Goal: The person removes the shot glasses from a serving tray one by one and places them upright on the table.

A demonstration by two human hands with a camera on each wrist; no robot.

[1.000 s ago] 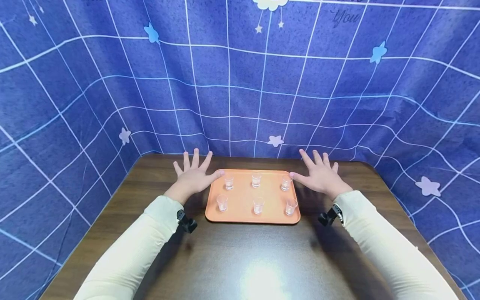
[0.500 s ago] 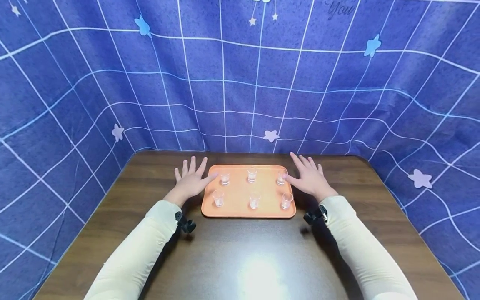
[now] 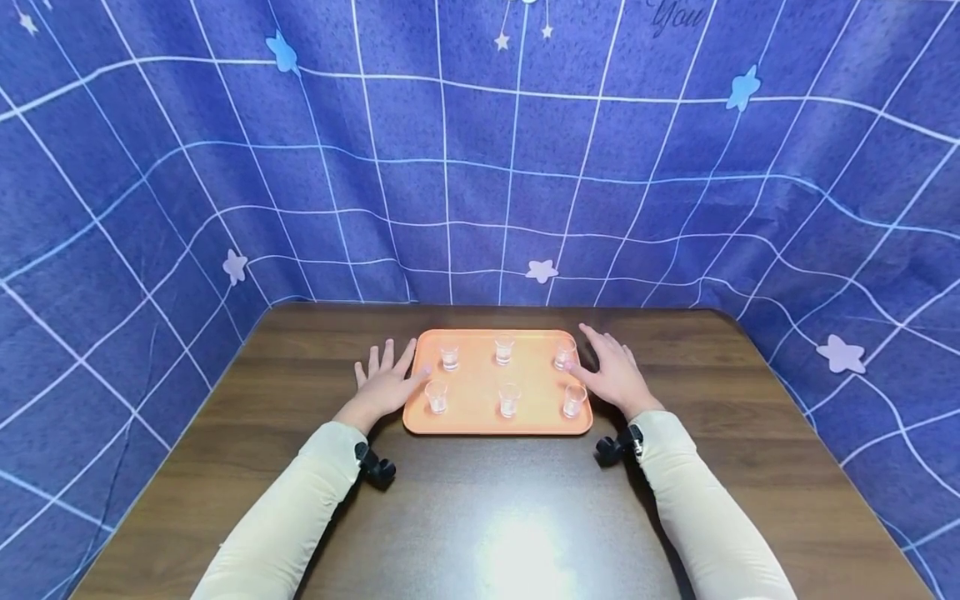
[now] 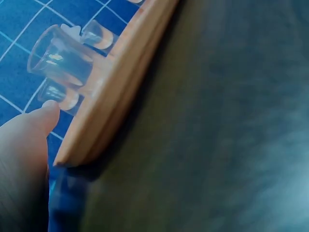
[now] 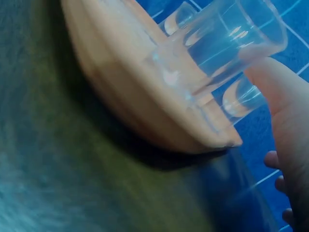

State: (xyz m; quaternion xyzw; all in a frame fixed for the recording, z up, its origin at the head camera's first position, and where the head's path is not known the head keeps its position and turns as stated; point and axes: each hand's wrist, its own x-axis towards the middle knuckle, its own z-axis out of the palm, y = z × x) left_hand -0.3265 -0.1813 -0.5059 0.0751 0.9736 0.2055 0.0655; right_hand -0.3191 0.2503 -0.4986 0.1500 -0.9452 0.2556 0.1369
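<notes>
Tray (image 3: 472, 379) bears glasses (image 3: 508, 402) — left hand (image 3: 384, 388), right hand (image 3: 617, 377) alongside

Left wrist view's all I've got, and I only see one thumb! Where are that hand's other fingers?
Observer: The left hand has its four fingers spread just left of the orange tray.
Operator: Cool! How much stuff is on the whole tray?
Observer: Six clear cups, in two rows of three.
Operator: And what's over at the other end?
Observer: The right hand, which isn't curled round any cup.
</notes>
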